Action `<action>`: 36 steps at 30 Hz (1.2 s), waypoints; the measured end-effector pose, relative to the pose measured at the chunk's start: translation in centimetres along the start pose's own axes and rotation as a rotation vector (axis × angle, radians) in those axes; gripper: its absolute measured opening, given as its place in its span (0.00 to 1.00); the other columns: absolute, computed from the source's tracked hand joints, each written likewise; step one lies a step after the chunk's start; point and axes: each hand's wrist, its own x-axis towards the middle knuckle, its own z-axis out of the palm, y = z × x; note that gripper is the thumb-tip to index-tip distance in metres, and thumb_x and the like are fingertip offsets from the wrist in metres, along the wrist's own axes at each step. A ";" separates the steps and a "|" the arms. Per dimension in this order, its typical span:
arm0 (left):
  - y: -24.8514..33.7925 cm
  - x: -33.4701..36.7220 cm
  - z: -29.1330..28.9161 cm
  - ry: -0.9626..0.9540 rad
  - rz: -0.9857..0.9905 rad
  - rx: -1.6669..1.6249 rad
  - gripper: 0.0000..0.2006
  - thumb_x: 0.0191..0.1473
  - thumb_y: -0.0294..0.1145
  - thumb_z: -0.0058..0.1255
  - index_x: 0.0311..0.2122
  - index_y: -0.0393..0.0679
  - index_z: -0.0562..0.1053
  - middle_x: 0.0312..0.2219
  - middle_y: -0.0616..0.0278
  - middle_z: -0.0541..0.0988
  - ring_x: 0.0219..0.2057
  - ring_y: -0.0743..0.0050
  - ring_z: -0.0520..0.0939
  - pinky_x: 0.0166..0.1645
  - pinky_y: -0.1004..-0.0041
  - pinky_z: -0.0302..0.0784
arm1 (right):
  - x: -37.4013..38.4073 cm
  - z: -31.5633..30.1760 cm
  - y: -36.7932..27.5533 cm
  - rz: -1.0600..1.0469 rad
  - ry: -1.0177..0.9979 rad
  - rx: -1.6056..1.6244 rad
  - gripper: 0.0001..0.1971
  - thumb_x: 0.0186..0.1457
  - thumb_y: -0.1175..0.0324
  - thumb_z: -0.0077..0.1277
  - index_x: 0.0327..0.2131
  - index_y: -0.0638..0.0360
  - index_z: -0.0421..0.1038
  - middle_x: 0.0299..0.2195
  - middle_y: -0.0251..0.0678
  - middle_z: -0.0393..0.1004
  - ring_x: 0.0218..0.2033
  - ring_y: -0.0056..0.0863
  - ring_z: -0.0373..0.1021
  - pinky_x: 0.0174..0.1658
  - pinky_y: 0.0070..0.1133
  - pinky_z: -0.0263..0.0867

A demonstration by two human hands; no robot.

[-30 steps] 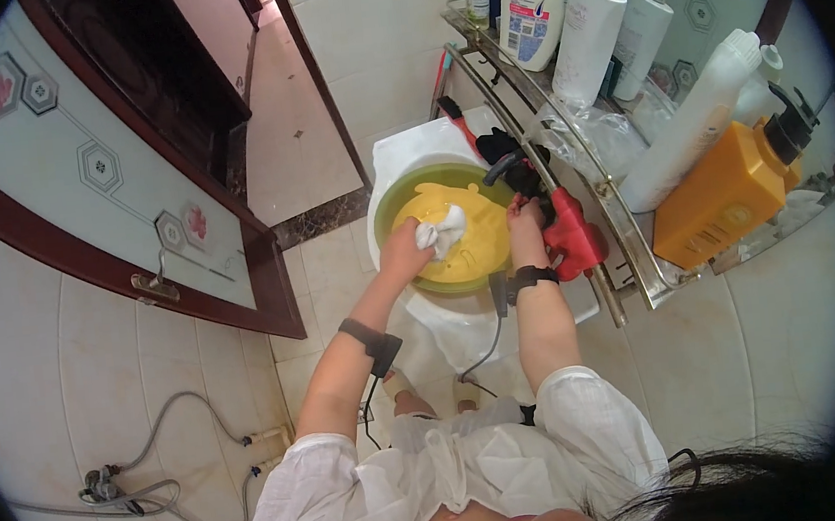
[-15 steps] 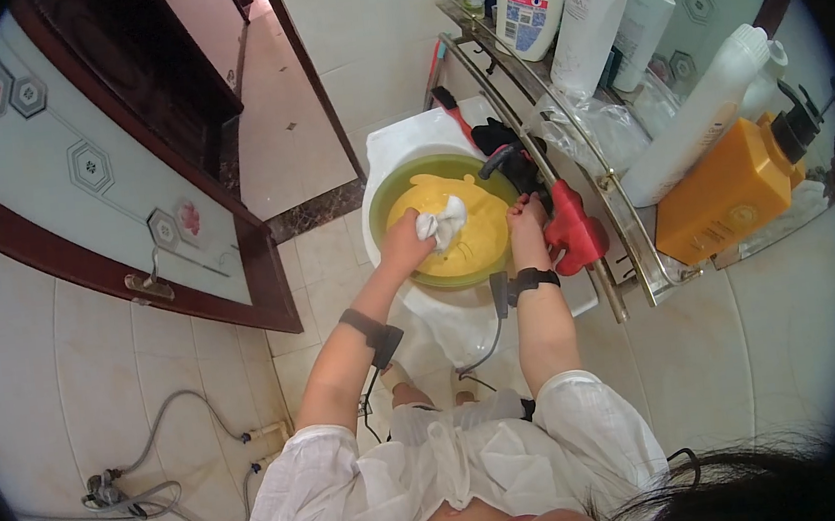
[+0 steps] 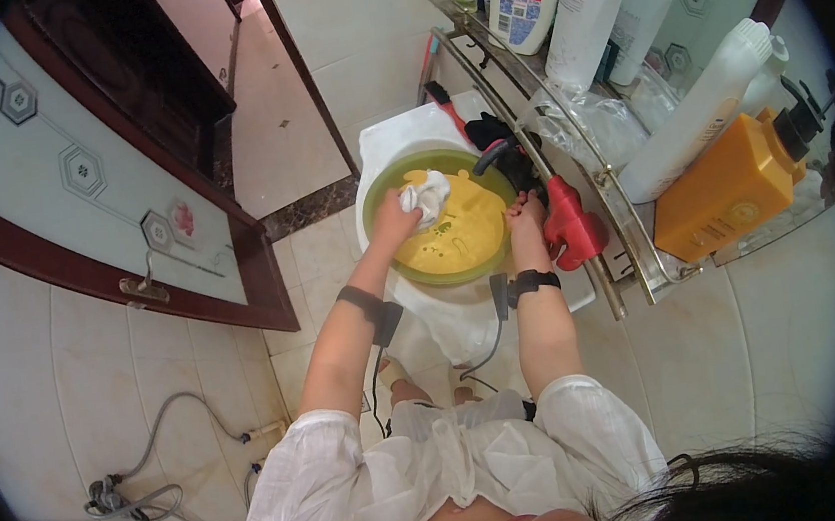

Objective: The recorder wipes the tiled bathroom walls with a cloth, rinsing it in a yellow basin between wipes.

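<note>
A green basin (image 3: pixel 378 196) sits on a white surface in front of me. In it lies a flat yellow thing (image 3: pixel 470 230) with a small face marked on it; its kind I cannot make out. My left hand (image 3: pixel 396 220) is closed on a bunched white cloth (image 3: pixel 429 197) over the yellow thing's left part. At the basin's right side, my right hand (image 3: pixel 525 212) is closed with fingers curled over the rim. Whether it also grips the yellow thing's edge is hidden.
A metal rack (image 3: pixel 584 159) on the right holds several bottles, including an orange pump bottle (image 3: pixel 727 185). A red thing (image 3: pixel 571 226) hangs beside my right hand. A black-and-red brush (image 3: pixel 444 100) lies behind the basin. At left are a glass-panelled door (image 3: pixel 93 181) and a grey hose (image 3: pixel 166 415).
My left hand has moved left and slightly away from me with the white cloth, uncovering more of the yellow thing's face. My right hand stays at the basin's rim.
</note>
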 end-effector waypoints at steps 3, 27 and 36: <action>0.2 0.3 1.2 0.005 0.066 -0.061 0.25 0.34 0.34 0.50 0.42 0.39 0.61 0.34 0.47 0.71 0.37 0.53 0.72 0.41 0.67 0.66 | 0.6 -0.6 -0.3 0.024 -0.052 0.014 0.15 0.53 0.55 0.35 0.21 0.53 0.61 0.09 0.20 0.52 0.07 0.13 0.46 0.11 0.13 0.39; 2.2 3.2 9.1 -0.308 -0.403 -0.983 0.13 0.38 0.31 0.42 0.33 0.39 0.67 0.24 0.59 0.72 0.24 0.68 0.73 0.27 0.71 0.69 | -2.2 -0.9 3.6 -0.180 -0.227 -0.179 0.22 0.50 0.60 0.41 0.45 0.61 0.51 0.40 0.43 0.60 0.43 0.35 0.60 0.48 0.25 0.53; 0.4 5.1 10.7 -0.159 -0.206 -0.616 0.18 0.44 0.40 0.36 0.36 0.35 0.65 0.28 0.54 0.72 0.29 0.59 0.74 0.36 0.66 0.69 | -2.7 1.6 7.5 0.008 -0.627 -0.172 0.16 0.53 0.59 0.35 0.41 0.58 0.59 0.37 0.35 0.65 0.41 0.28 0.62 0.45 0.25 0.57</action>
